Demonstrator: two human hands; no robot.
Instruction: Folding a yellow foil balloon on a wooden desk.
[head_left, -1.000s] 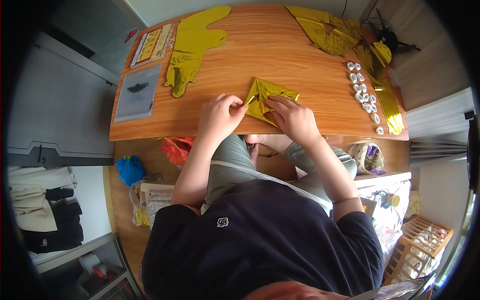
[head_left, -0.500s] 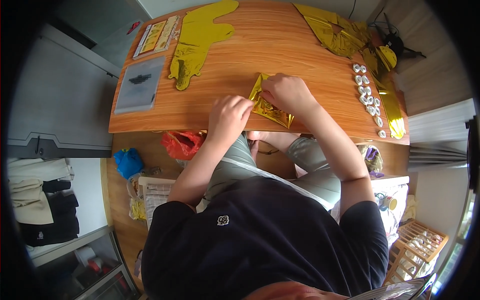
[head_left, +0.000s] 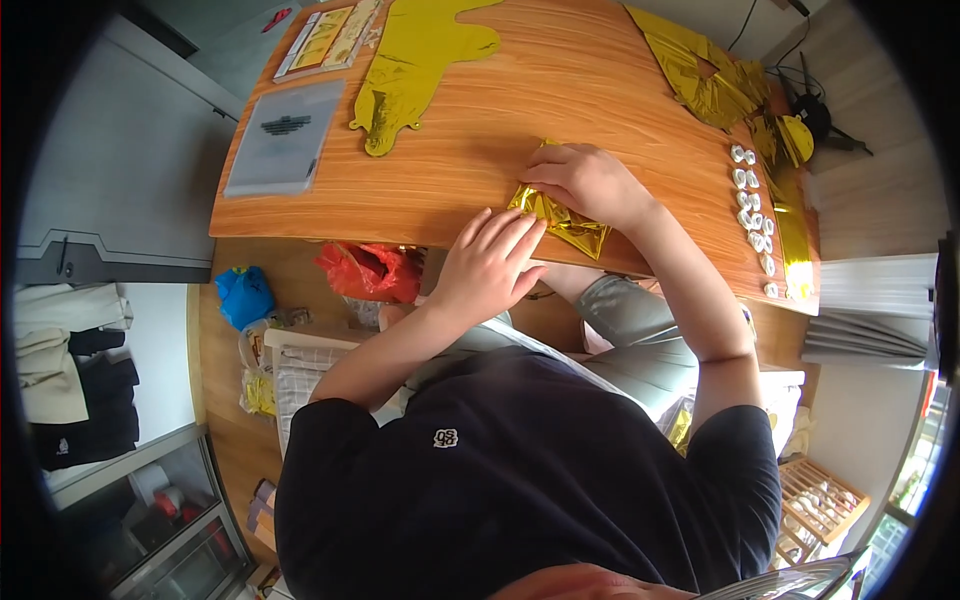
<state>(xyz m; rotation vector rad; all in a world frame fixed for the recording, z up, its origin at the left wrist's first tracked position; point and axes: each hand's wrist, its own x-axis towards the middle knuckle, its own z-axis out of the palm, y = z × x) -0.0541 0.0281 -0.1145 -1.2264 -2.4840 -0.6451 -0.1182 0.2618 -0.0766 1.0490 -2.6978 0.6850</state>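
My right hand [head_left: 585,182] presses flat, fingers curled, on the folded gold foil sheet [head_left: 562,220] at the centre of the frame, near the wooden tabletop's [head_left: 480,150] front edge. My left hand [head_left: 487,265] lies open, fingertips touching the foil's lower left edge. A row of small white pieces [head_left: 752,205] sits right.

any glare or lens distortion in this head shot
Head view: strong fisheye, the wooden table's edges bow and black corners ring the frame; even daylight, bright glints on the crumpled gold foil sheet under both hands, left and right; focus sharp.
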